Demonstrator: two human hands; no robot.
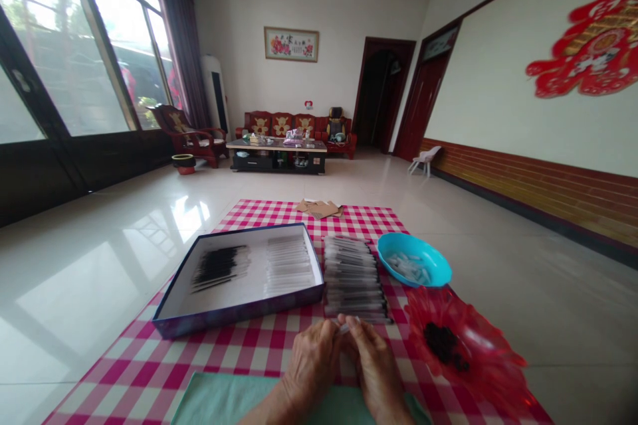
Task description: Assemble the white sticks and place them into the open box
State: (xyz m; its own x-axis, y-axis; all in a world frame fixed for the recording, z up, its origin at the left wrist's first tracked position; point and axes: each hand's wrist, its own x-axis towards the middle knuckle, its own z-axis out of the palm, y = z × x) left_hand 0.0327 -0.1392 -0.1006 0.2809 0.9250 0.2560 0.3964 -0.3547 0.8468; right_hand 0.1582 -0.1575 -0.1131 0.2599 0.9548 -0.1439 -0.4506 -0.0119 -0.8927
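Just in front of the row of pens, my left hand [314, 353] and my right hand [373, 360] meet with fingers closed. Between the thumbs shows a bit of a whitish, see-through pen [350, 325]; the rest of it is hidden by my fingers. Beyond my hands lies a stack of clear pens with dark ends [353, 275], side by side. To the left, a shallow blue-edged box [239, 314] holds black pen refills [218, 267] and clear pen barrels [289, 264].
A blue bowl [445, 264] of clear pen caps [409, 268] stands at the right. Nearer is a red petal-shaped bowl [491, 352] with small black pieces [442, 343]. A green cloth [219, 398] lies under my forearms on the checked tablecloth [124, 372]. Cardboard scraps [321, 208] lie at the far edge.
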